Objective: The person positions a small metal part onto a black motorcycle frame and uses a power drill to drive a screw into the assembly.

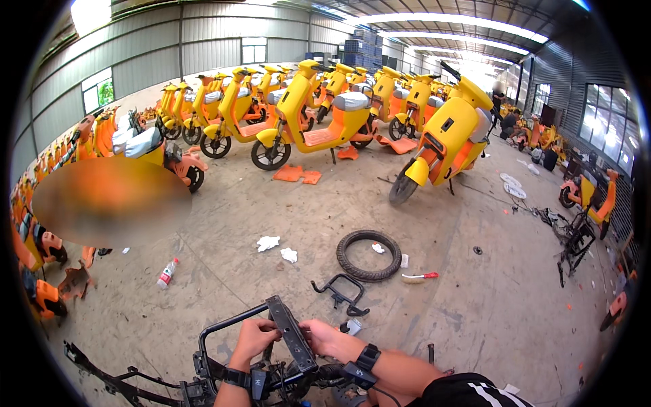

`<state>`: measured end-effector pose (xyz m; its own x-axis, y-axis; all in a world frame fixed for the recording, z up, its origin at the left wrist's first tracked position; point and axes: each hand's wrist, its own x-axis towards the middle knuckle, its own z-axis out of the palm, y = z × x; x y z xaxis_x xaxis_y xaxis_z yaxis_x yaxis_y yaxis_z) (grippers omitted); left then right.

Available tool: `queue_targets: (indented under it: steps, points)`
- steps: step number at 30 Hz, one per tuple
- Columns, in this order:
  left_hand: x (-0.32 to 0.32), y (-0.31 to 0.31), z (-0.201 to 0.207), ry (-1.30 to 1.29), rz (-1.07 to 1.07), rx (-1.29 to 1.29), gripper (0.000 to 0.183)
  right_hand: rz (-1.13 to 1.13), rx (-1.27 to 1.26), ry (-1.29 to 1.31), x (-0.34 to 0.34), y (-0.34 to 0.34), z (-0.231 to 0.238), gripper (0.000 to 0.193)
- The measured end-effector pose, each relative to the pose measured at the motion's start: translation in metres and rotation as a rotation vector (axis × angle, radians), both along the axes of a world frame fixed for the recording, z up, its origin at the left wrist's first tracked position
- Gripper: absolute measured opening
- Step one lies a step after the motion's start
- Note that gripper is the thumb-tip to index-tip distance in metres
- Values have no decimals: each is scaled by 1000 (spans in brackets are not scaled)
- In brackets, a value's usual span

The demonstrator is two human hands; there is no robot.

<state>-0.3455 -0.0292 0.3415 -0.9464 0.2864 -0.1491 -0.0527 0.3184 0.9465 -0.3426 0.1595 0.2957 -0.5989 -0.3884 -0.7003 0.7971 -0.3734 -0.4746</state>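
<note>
Fingers (270, 332) of your left hand (254, 339) bend in at the left edge of the flat black plate (287, 328), while those of your right hand (324, 338) reach its right edge. Their tips are partly hidden, so I cannot tell whether they grasp anything or merely rest there. The plate lies between your hands, atop the black tubular frame (234, 319), its long axis running away from you and leaning left at the far end. Neither hand is clearly nearer; the black tyre (366, 275) lies on the floor (475, 305) well beyond.
</note>
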Motion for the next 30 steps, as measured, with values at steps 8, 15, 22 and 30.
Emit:
queue_targets:
  steps: [8,15,22,30]
  points:
    - [3,-6,-2,-47,33,16,14,22,-19,12,-7,-9,-20,27]
    - [-1,-4,-9,32,-50,12,12,68,3,26,-5,-8,-22,21]
    - [-3,-8,-18,135,-31,-78,13,25,-23,0,-5,-14,-28,26]
    - [-3,-7,-15,140,-19,-58,13,-36,-39,12,1,-14,-3,30]
